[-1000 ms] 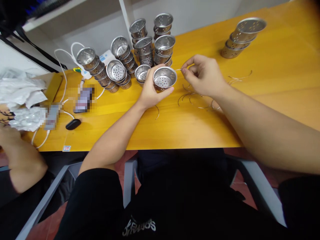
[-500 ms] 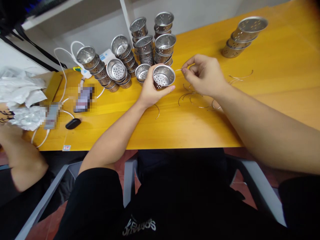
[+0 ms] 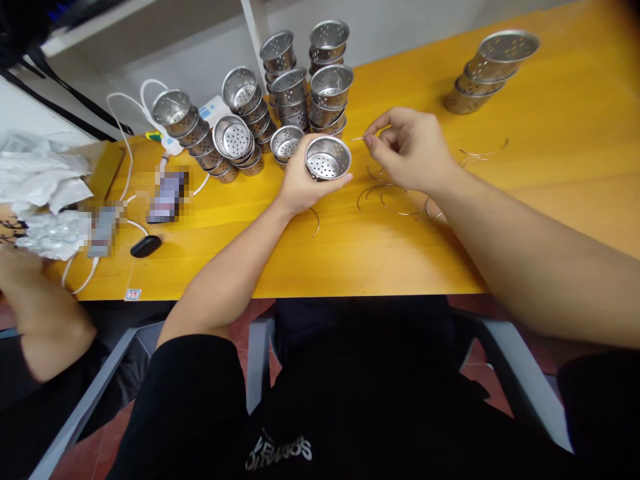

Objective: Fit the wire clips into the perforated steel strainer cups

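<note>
A perforated metal cup (image 3: 328, 160) is gripped in my left hand (image 3: 303, 180), its open mouth tipped toward me. To its right, my right hand (image 3: 413, 147) pinches a thin wire (image 3: 357, 139) between thumb and forefinger; the wire's tip points at the cup without touching it. Several curved wires (image 3: 400, 212) lie on the table under and beside my right hand, and one more wire (image 3: 317, 223) lies below my left hand. Behind my left hand stand stacks of similar cups (image 3: 327, 100), with a low stack (image 3: 286, 143) just beside my fingers.
More stacked cups (image 3: 475, 83) lean at the back right of the yellow table (image 3: 360, 267). On the left are a phone (image 3: 169, 198), a black oval object (image 3: 146, 246), white cables and plastic bags (image 3: 45, 180). Another person's arm (image 3: 40, 300) is at the left edge.
The cup in my left hand has tilted slightly and sits a little lower. My right hand keeps its pinch on the wire, almost unmoved.
</note>
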`<state>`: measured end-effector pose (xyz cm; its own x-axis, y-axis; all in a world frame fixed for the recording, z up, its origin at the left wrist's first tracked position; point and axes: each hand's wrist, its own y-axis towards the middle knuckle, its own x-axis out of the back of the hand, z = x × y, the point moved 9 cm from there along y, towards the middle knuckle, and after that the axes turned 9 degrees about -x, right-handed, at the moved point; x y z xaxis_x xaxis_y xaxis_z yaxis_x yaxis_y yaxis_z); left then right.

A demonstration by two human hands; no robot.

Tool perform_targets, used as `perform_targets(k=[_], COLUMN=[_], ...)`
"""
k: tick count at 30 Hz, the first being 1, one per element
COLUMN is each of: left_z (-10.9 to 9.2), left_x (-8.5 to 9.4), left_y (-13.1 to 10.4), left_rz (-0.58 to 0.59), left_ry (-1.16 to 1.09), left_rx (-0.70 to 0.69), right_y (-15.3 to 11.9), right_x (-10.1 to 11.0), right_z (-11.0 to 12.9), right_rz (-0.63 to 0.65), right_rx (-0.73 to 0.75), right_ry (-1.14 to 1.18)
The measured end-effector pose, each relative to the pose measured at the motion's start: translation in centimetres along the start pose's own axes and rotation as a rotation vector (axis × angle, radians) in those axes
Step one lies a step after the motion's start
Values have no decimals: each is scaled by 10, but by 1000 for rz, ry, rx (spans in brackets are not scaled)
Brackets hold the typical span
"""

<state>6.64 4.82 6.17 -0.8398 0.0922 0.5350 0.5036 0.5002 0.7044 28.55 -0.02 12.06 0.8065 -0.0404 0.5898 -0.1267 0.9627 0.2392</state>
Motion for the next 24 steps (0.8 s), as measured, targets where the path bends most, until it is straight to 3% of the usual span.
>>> perform_targets(k=[3,9,16,20,24], left_z=[-1,18,35,32,13], left_x=[-1,-19,-20,-24,-31], left_y=[2,-5,-12,-14,-15], left_rz=[18,34,60,60,106], left_ry=[-12,-59,-5,-56,-65], left_rx=[20,-12,-38,-28,-32], right_y=[0,2,-1,1,1], right_x=[0,-1,2,-1,-7], right_z=[-2,-7,-1,4,11], right_rz=[2,10,-5,-29,-14], right_rx=[-5,-23,-10,30,86], right_ry=[-20,-52,0,155,322])
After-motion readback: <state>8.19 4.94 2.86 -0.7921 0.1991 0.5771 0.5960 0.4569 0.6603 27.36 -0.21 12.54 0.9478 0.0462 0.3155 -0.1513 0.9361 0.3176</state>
